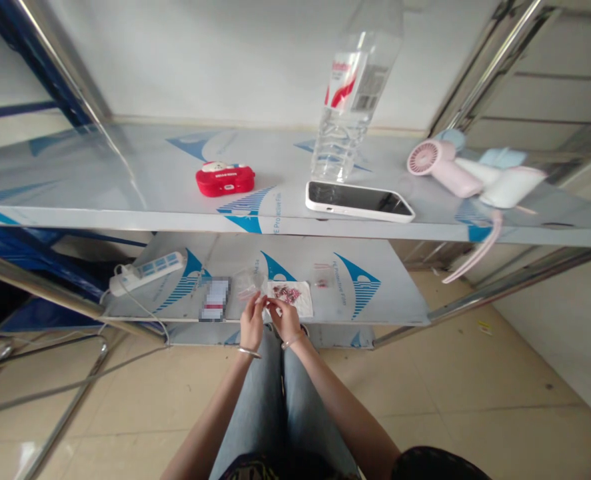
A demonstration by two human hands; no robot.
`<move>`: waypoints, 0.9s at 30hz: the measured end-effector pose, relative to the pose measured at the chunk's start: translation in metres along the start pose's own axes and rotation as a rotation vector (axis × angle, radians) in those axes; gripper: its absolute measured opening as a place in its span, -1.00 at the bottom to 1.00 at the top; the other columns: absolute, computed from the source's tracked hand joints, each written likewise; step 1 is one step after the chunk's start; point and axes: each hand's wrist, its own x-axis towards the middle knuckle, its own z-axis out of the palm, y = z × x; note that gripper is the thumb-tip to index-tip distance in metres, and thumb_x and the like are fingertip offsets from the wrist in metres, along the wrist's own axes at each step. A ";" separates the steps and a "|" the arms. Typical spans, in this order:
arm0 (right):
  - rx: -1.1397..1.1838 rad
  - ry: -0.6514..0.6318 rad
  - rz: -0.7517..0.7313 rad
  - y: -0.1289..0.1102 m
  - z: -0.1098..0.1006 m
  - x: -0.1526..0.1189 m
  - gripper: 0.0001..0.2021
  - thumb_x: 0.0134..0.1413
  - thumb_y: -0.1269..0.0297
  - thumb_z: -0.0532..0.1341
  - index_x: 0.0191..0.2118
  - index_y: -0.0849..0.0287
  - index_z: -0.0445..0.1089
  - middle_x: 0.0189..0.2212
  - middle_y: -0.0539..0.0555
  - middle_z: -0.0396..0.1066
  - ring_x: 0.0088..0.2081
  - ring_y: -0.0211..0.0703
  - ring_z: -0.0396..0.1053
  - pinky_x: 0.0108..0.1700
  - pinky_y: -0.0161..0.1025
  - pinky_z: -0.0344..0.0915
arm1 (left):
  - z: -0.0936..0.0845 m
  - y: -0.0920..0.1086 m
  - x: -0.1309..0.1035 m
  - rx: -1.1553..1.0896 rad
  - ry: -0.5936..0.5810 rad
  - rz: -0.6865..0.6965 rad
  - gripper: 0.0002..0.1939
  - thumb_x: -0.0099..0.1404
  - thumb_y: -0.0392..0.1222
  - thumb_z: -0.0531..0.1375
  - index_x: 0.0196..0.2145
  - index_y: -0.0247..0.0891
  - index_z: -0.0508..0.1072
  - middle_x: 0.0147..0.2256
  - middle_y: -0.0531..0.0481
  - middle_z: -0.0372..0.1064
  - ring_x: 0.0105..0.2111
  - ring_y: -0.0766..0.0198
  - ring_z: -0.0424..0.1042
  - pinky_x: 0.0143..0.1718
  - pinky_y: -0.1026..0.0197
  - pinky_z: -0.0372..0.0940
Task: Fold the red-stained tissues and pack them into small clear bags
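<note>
My left hand (252, 320) and my right hand (285, 317) meet at the fingertips over the front edge of the lower shelf (400, 293). Both are pinched closed; whatever lies between the fingers is too small to make out. Just behind my right hand is a white cloth or paper (304, 305) bearing a pile of small red and dark pieces (286, 293). Clear plastic bags (248, 281) lie behind my left hand. To the right of the pile sits a small clear bag (324, 275) with a few red bits inside.
On the lower shelf are a blurred-out phone-like object (214, 300) and a white power strip (150, 271) with a cable. The upper shelf (140, 167) holds a red case (225, 180), a water bottle (348, 113), a phone (359, 201) and handheld fans (445, 167) with a hanging strap.
</note>
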 end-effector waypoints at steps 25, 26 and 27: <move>0.388 0.116 0.225 -0.018 -0.058 -0.005 -0.69 -0.04 0.05 0.21 -0.33 0.22 0.45 -0.37 0.12 0.47 -0.34 -0.13 0.41 -0.36 -0.26 0.36 | 0.014 0.036 -0.027 0.353 -0.139 0.345 -0.81 0.20 -0.15 0.17 -0.27 -0.25 0.52 -0.28 -0.06 0.53 -0.26 0.18 0.50 -0.15 0.15 0.36; 0.379 0.100 0.221 -0.019 -0.059 -0.005 -0.70 -0.04 0.05 0.21 -0.32 0.22 0.45 -0.36 0.13 0.47 -0.34 -0.13 0.41 -0.37 -0.27 0.36 | 0.014 0.036 -0.027 0.345 -0.140 0.339 -0.81 0.19 -0.14 0.18 -0.29 -0.25 0.52 -0.30 -0.06 0.53 -0.28 0.18 0.50 -0.18 0.16 0.37; 0.370 0.088 0.211 -0.020 -0.060 -0.006 -0.70 -0.04 0.06 0.21 -0.33 0.22 0.44 -0.37 0.12 0.46 -0.34 -0.13 0.40 -0.37 -0.27 0.35 | 0.013 0.037 -0.027 0.333 -0.151 0.331 -0.82 0.17 -0.13 0.19 -0.32 -0.26 0.52 -0.32 -0.06 0.53 -0.30 0.19 0.50 -0.20 0.17 0.37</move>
